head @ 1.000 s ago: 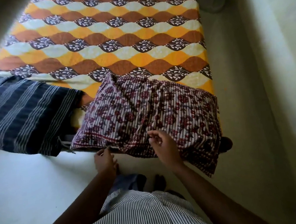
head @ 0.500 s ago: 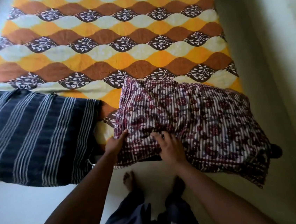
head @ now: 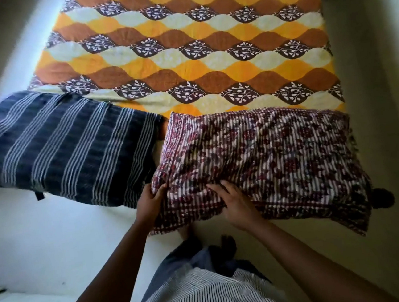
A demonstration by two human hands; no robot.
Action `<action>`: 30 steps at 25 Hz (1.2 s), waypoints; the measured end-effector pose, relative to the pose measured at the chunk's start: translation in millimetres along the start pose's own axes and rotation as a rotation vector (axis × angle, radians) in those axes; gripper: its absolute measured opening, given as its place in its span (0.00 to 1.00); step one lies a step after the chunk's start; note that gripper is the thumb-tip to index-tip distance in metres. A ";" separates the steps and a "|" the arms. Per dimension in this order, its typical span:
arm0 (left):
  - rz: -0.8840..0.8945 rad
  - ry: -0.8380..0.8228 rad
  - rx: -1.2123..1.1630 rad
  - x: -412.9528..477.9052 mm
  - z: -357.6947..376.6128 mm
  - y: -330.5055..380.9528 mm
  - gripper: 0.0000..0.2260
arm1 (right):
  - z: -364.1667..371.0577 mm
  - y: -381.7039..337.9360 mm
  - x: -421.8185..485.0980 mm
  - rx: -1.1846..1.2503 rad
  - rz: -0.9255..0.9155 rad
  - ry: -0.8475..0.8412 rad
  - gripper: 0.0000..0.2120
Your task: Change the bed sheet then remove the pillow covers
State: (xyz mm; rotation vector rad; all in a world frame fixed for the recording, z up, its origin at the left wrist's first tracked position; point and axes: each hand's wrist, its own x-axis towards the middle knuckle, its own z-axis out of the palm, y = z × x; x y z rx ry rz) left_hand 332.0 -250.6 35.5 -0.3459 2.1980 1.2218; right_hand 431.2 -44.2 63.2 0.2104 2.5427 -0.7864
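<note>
A pillow in a maroon and white striped floral cover [head: 268,158] lies at the near right end of the bed. My left hand [head: 151,201] grips the cover's near left corner, thumb on top. My right hand [head: 236,202] rests flat on the cover's near edge, fingers spread and pressing the cloth. Left of it lies a second pillow in a dark blue cover with white stripes [head: 62,148]. Both pillows sit on an orange, brown and cream wave-pattern bed sheet [head: 195,53] spread over the mattress.
A pale wall [head: 390,106] runs close along the bed's right side. Light floor [head: 43,241] lies to the left and in front. My feet [head: 208,243] stand at the bed's near edge. A dark round object [head: 383,198] sits by the pillow's right corner.
My left hand rose from below the bed edge and took hold of the maroon cover's left corner. My right hand stayed on the near edge. The view shifted right and closer.
</note>
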 end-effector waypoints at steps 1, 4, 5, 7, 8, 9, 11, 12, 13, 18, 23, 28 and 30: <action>0.020 0.024 0.088 -1.0 5.4 0.1 0.22 | 1.2 3.1 -0.7 0.034 0.025 -0.073 0.31; 0.190 0.202 0.278 -19.0 25.7 17.3 0.26 | -10.1 14.9 -2.9 0.180 -0.005 0.014 0.27; 0.331 0.257 0.363 -29.9 37.6 23.0 0.26 | -16.5 20.7 -4.8 0.209 -0.014 0.069 0.25; 0.603 0.231 0.574 -45.9 69.7 43.4 0.28 | -30.6 32.9 -4.5 0.234 0.009 0.185 0.22; 0.675 0.168 0.656 -45.1 86.3 55.9 0.31 | -39.6 38.0 0.0 0.223 0.024 0.260 0.22; 0.692 0.114 0.726 -39.0 102.2 70.5 0.34 | -49.1 43.6 7.8 0.198 0.049 0.342 0.22; 0.679 0.075 0.861 -15.1 124.7 94.8 0.35 | -67.7 55.0 28.0 0.110 0.114 0.554 0.22; 0.673 0.080 0.917 1.5 132.8 100.5 0.33 | -74.9 64.2 40.4 0.049 0.149 0.661 0.22; 0.658 0.077 0.965 20.9 137.8 99.4 0.31 | -77.5 74.5 52.6 -0.011 0.186 0.714 0.24; 0.555 0.075 1.056 96.9 131.7 72.3 0.36 | -27.0 120.1 87.9 -0.226 0.127 0.309 0.41; 0.595 0.032 1.002 105.2 130.9 71.7 0.36 | -67.7 186.4 80.4 -0.331 0.299 0.482 0.34; 0.558 -0.115 0.953 114.1 124.7 78.6 0.38 | -71.9 182.9 76.3 -0.254 0.362 0.415 0.33; 0.589 -0.129 0.908 102.7 120.0 78.9 0.39 | -77.6 168.7 68.3 -0.137 0.341 0.458 0.26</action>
